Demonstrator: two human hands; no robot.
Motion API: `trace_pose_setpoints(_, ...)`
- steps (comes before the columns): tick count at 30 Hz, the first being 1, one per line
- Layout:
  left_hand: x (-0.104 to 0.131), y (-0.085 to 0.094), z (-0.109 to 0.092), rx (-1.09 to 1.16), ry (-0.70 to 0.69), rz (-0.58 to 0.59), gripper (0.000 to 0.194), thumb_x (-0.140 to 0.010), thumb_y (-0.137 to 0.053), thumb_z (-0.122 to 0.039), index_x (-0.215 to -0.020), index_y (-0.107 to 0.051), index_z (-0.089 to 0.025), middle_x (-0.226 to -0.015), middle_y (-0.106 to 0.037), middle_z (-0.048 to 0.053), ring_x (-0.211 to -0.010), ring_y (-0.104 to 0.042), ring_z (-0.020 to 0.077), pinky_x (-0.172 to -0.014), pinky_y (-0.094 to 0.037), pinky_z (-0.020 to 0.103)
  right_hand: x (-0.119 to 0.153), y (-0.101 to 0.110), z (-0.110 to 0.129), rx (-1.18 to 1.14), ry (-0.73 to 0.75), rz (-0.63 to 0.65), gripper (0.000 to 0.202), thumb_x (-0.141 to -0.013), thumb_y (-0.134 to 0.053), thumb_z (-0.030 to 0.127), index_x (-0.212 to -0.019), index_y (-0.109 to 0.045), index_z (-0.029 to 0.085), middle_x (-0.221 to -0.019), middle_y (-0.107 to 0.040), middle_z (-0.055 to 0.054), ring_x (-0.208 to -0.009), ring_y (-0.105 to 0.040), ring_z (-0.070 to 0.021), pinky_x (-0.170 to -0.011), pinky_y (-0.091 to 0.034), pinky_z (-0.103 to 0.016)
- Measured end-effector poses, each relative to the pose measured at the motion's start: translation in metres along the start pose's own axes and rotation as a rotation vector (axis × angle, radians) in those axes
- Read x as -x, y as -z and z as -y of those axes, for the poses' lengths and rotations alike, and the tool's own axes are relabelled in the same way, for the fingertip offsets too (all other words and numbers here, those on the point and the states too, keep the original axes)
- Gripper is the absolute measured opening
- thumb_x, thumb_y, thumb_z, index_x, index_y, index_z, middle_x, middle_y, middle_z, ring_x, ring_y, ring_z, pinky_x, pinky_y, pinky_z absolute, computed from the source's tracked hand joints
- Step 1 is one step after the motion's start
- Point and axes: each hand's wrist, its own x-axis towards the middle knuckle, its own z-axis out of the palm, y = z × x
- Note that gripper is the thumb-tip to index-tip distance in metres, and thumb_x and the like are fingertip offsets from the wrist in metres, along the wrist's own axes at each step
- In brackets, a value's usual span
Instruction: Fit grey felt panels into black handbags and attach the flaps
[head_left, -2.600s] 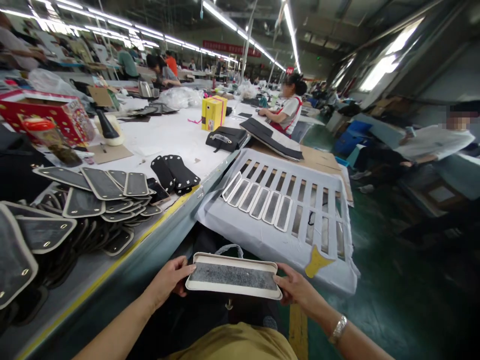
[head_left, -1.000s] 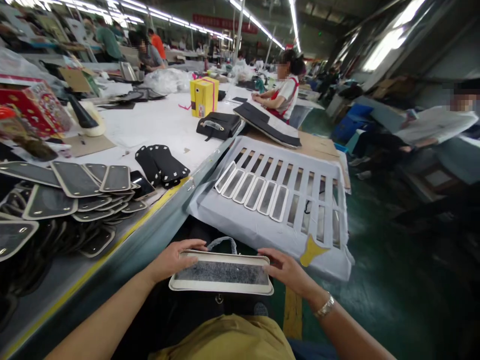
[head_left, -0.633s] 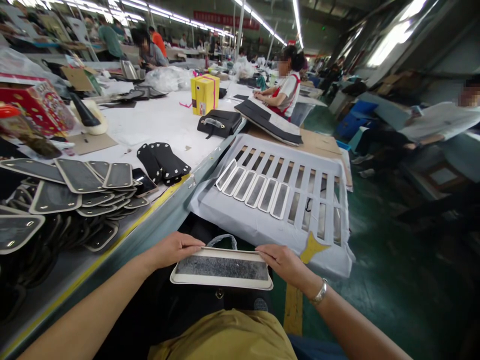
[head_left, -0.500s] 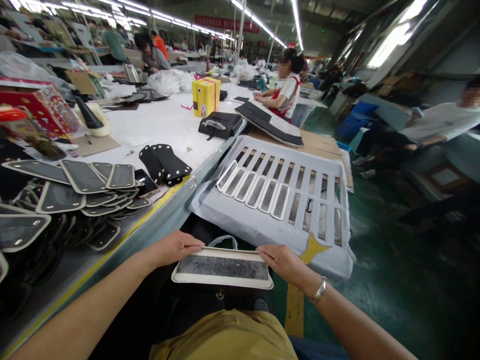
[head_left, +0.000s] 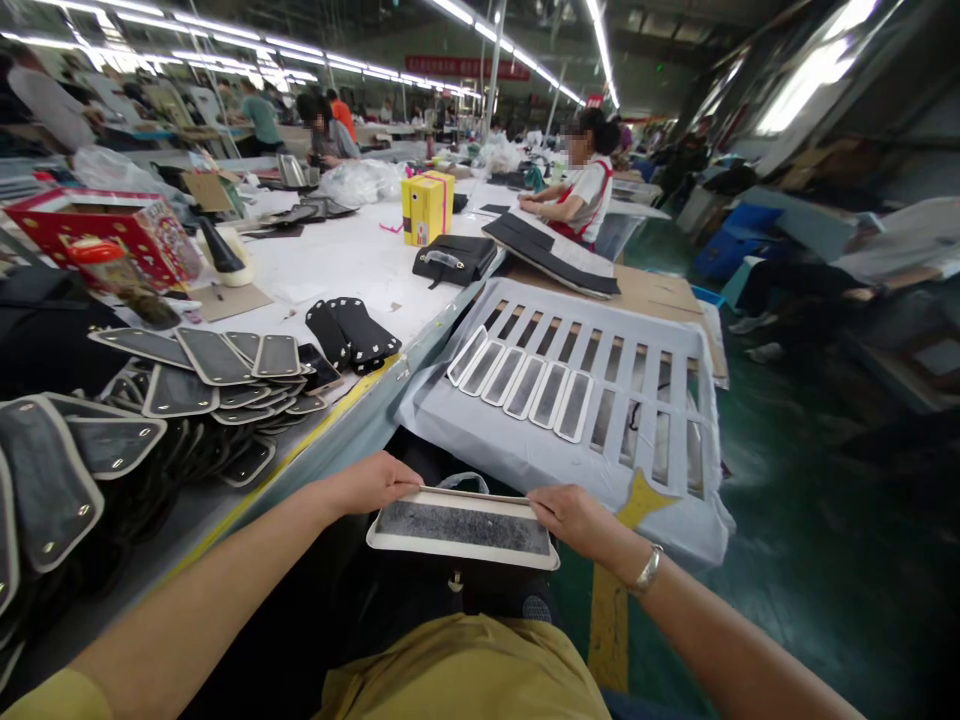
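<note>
While both hands, left hand (head_left: 373, 484) and right hand (head_left: 574, 519), pinch the cream-edged panel (head_left: 463, 527) (far rim), pressing that edge looks underway; next needs even fingertip pressure.

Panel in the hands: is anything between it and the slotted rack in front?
Nothing visible. The left hand and right hand hold the panel at its ends, just short of the rack. Six similar pieces fill its left slots; the right slots look open.

— Item under inspection?
— 1 flat oblong panel (head_left: 463, 527), cream-edged with a dark grey speckled centre and rounded corners.
— Position?
— Lower centre of frame, lying roughly level, long side running left to right, held at both ends.
</note>
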Motion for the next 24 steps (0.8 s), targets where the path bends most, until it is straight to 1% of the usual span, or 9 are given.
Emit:
trace_pose_setpoints(2, -0.001, 0.002, -0.004, -0.07, -0.031, 0.083, 0.026, -0.078, -0.052, -0.028, -0.055, -0.058, -0.016, -0.051, -0.047, -0.004, -0.052, -0.043, 0.0101, -0.054, -0.03, 0.02, -0.002, 0.005, 0.0, 0.045, 0.017, 0.043, 0.033, -0.093, -0.032, 0.026, -0.073, -0.057, 0.018, -0.074, -0.063, -0.003, -0.07, -0.057, -0.0144, -0.069, -0.038, -0.025)
trace_pose_setpoints(5, -0.001, 0.006, -0.011, -0.122, -0.044, 0.129, 0.026, -0.076, -0.049, -0.023, -0.052, -0.055, -0.016, -0.048, -0.043, -0.004, -0.049, -0.038, 0.0092, -0.051, -0.028, 0.02, -0.007, 0.015, 0.002, 0.075, 0.078, 0.109, 0.033, -0.091, -0.035, 0.025, -0.068, -0.057, 0.018, -0.069, -0.063, -0.003, -0.067, -0.055, -0.0142, -0.067, -0.038, -0.024)
trace_pose_setpoints(9, -0.001, 0.009, -0.018, -0.148, -0.041, 0.128, 0.018, -0.071, -0.05, -0.019, -0.057, -0.061, -0.017, -0.051, -0.051, -0.003, -0.052, -0.041, 0.0104, -0.052, -0.031, 0.019, -0.013, 0.028, 0.007, 0.066, 0.125, 0.161, 0.03, -0.087, -0.039, 0.022, -0.064, -0.058, 0.018, -0.064, -0.061, -0.002, -0.059, -0.052, -0.0131, -0.061, -0.036, -0.024)
trace_pose_setpoints(11, -0.001, 0.01, -0.019, -0.145, -0.032, 0.118, 0.017, -0.069, -0.05, -0.018, -0.06, -0.064, -0.017, -0.052, -0.053, -0.003, -0.052, -0.042, 0.0104, -0.052, -0.032, 0.019, -0.014, 0.031, 0.01, 0.066, 0.137, 0.165, 0.026, -0.085, -0.041, 0.022, -0.067, -0.06, 0.019, -0.065, -0.062, -0.002, -0.06, -0.053, -0.0134, -0.061, -0.036, -0.024)
trace_pose_setpoints(13, -0.001, 0.012, -0.017, -0.13, -0.017, 0.117, 0.016, -0.068, -0.052, -0.017, -0.058, -0.064, -0.017, -0.051, -0.053, -0.004, -0.05, -0.041, 0.0098, -0.05, -0.031, 0.019, -0.014, 0.031, 0.011, 0.069, 0.148, 0.162, 0.024, -0.086, -0.042, 0.024, -0.073, -0.062, 0.019, -0.07, -0.064, -0.003, -0.064, -0.056, -0.015, -0.063, -0.037, -0.025)
trace_pose_setpoints(16, 0.0, 0.016, -0.01, -0.092, 0.02, 0.135, 0.017, -0.069, -0.054, -0.021, -0.057, -0.065, -0.017, -0.049, -0.052, -0.005, -0.048, -0.041, 0.0094, -0.049, -0.031, 0.019, -0.014, 0.026, 0.008, 0.069, 0.141, 0.149, 0.03, -0.09, -0.037, 0.028, -0.079, -0.064, 0.019, -0.078, -0.067, -0.006, -0.074, -0.06, -0.0181, -0.07, -0.04, -0.027)
trace_pose_setpoints(19, 0.004, 0.02, -0.002, -0.046, 0.06, 0.154, 0.021, -0.073, -0.053, -0.028, -0.067, -0.07, -0.017, -0.054, -0.058, -0.004, -0.054, -0.048, 0.0114, -0.054, -0.037, 0.019, -0.015, 0.02, 0.001, 0.046, 0.137, 0.141, 0.035, -0.092, -0.033, 0.031, -0.083, -0.064, 0.019, -0.081, -0.068, -0.007, -0.077, -0.061, -0.0192, -0.074, -0.041, -0.028)
trace_pose_setpoints(21, 0.007, 0.021, 0.001, -0.029, 0.082, 0.14, 0.024, -0.075, -0.052, -0.03, -0.075, -0.072, -0.017, -0.056, -0.06, -0.003, -0.059, -0.052, 0.0128, -0.058, -0.04, 0.019, -0.017, 0.017, -0.003, 0.036, 0.141, 0.145, 0.036, -0.093, -0.032, 0.032, -0.084, -0.065, 0.019, -0.083, -0.068, -0.007, -0.077, -0.062, -0.0195, -0.074, -0.042, -0.029)
trace_pose_setpoints(24, 0.01, 0.019, 0.002, -0.035, 0.108, 0.083, 0.026, -0.074, -0.053, -0.03, -0.082, -0.073, -0.017, -0.056, -0.061, -0.003, -0.056, -0.05, 0.0118, -0.055, -0.038, 0.018, -0.018, 0.015, -0.005, 0.042, 0.141, 0.156, 0.036, -0.092, -0.032, 0.03, -0.085, -0.065, 0.018, -0.083, -0.068, -0.007, -0.077, -0.062, -0.0198, -0.074, -0.041, -0.029)
